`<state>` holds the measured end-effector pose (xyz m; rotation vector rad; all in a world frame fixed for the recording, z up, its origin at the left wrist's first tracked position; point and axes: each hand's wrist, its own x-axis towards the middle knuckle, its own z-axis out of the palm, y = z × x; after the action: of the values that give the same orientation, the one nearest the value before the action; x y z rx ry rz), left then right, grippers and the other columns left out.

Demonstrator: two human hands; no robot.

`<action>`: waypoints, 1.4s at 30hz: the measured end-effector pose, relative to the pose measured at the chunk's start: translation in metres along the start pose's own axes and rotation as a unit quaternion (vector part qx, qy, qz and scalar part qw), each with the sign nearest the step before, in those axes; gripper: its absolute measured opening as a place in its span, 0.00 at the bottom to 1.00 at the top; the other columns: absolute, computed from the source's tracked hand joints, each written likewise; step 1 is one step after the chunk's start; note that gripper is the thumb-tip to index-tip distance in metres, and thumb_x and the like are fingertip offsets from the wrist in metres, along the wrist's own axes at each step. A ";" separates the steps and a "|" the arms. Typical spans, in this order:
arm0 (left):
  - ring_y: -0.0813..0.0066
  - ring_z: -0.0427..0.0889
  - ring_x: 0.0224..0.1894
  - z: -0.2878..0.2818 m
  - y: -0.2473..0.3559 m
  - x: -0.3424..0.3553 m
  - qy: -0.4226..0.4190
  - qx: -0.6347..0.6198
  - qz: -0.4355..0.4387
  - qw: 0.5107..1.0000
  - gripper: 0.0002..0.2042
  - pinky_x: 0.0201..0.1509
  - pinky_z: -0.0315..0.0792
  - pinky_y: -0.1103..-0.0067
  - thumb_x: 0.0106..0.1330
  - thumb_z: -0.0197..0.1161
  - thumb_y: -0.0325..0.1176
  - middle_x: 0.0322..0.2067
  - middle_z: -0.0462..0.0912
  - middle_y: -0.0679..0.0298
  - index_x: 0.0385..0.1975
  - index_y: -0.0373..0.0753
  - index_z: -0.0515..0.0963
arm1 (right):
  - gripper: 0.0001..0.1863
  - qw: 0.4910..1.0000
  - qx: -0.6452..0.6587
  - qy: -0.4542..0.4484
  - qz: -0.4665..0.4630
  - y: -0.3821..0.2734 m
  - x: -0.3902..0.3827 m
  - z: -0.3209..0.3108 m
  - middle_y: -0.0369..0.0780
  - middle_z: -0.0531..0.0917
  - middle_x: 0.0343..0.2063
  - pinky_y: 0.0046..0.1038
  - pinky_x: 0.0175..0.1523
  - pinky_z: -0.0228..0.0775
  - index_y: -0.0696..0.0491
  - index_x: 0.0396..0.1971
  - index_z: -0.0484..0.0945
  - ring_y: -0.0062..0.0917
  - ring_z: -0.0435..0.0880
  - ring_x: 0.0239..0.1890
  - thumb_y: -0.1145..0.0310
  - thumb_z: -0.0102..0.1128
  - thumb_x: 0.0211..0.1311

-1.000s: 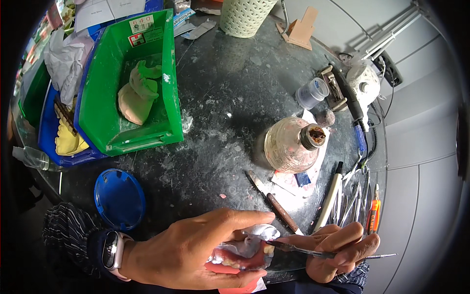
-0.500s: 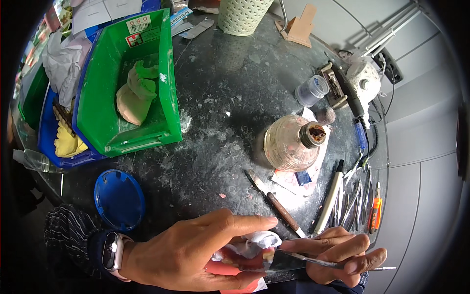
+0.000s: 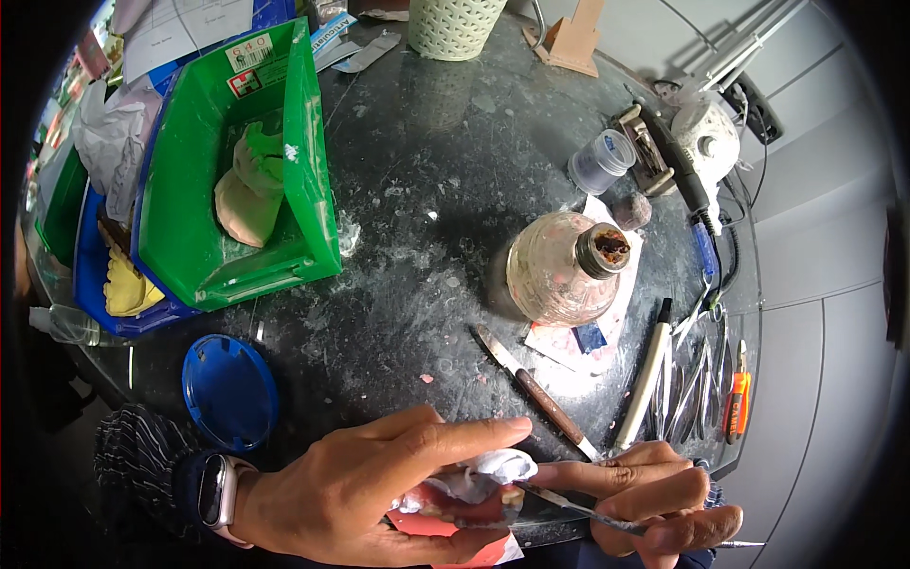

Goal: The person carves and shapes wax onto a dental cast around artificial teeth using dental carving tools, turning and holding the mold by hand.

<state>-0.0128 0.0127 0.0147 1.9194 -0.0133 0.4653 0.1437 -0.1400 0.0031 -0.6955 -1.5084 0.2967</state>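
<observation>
My left hand (image 3: 355, 488), with a smart band on its wrist, grips a dental model (image 3: 469, 507) low in front of me. White plaster-like material shows on top of the model, and pinkish-red wax with a few teeth along its side. In my right hand (image 3: 654, 498) is a slim metal dental carver (image 3: 592, 512), held at a slant. Its tip reaches the teeth at the model's right end; whether it touches them I cannot tell. The right index finger points toward the white part. A red sheet (image 3: 455, 545) lies below the left hand.
A wooden-handled wax knife (image 3: 545, 403), a pale pen-like tool (image 3: 646, 384), several metal instruments (image 3: 697, 389) and an orange-handled cutter (image 3: 737, 403) lie right. A glass burner bottle (image 3: 564, 270) stands mid-right. Left are a blue lid (image 3: 229, 391) and a green bin (image 3: 318, 218) with a plaster model (image 3: 248, 194).
The view has shifted slightly. My right hand and the carver have come a little left and lower, with the tip staying by the teeth. The left hand keeps its grip.
</observation>
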 end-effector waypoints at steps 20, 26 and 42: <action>0.68 0.80 0.37 -0.003 0.003 0.006 -0.025 -0.071 -0.038 0.996 0.34 0.35 0.77 0.83 0.41 0.73 0.29 0.31 0.77 0.58 0.50 0.28 0.62 | 0.16 0.983 -0.176 0.058 -0.003 -0.028 0.036 -0.018 0.48 0.76 0.34 0.22 0.16 0.74 0.51 0.43 0.63 0.27 0.79 0.14 0.70 0.55 0.55; 0.78 0.71 0.28 -0.007 0.003 0.006 0.070 0.065 -0.003 0.995 0.41 0.30 0.66 0.83 0.33 0.75 0.35 0.30 0.70 0.60 0.50 0.28 0.62 | 0.14 0.790 -0.480 -0.364 0.112 -0.042 0.030 -0.020 0.30 0.79 0.34 0.09 0.15 0.50 0.46 0.36 0.78 0.05 0.71 0.17 0.74 0.54 0.47; 0.77 0.74 0.32 -0.003 0.009 0.001 0.038 0.059 0.018 0.997 0.39 0.34 0.70 0.83 0.35 0.72 0.32 0.32 0.70 0.61 0.50 0.29 0.60 | 0.07 0.604 -0.707 -0.028 0.367 -0.078 0.002 -0.067 0.36 0.75 0.22 0.28 0.22 0.65 0.52 0.30 0.76 0.31 0.75 0.19 0.76 0.53 0.49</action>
<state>-0.0144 0.0119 0.0243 2.0184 0.0307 0.5735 0.1907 -0.2152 0.0563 -2.6264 -1.1761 -0.4097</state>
